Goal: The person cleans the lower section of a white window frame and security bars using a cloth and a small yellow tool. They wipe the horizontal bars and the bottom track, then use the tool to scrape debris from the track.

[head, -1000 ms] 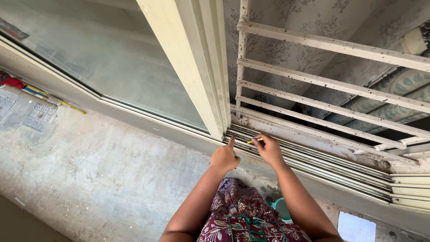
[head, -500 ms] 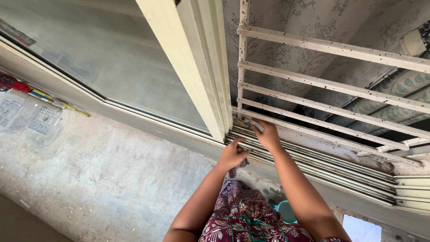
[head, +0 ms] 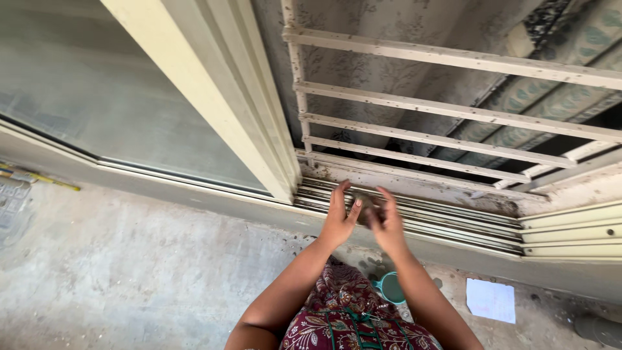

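Note:
Both my hands are raised close together over the cream rails of a sliding window track (head: 453,223). My left hand (head: 339,219) has its fingers stretched up and apart, palm turned to the right. My right hand (head: 387,225) is blurred, right next to it. A small grey lump (head: 365,205) shows between the two hands; which hand holds it is unclear. The cream window sash (head: 256,123) stands just left of my hands.
White dirty grille bars (head: 453,116) run behind the track. Below it is a rough concrete wall (head: 149,259). A teal cup (head: 391,287) and a white paper (head: 490,300) lie near my patterned clothing. A yellow stick (head: 45,179) lies far left.
My right hand has left the track rail and come back toward me. My left hand has risen and spread its fingers, and the two hands have come together.

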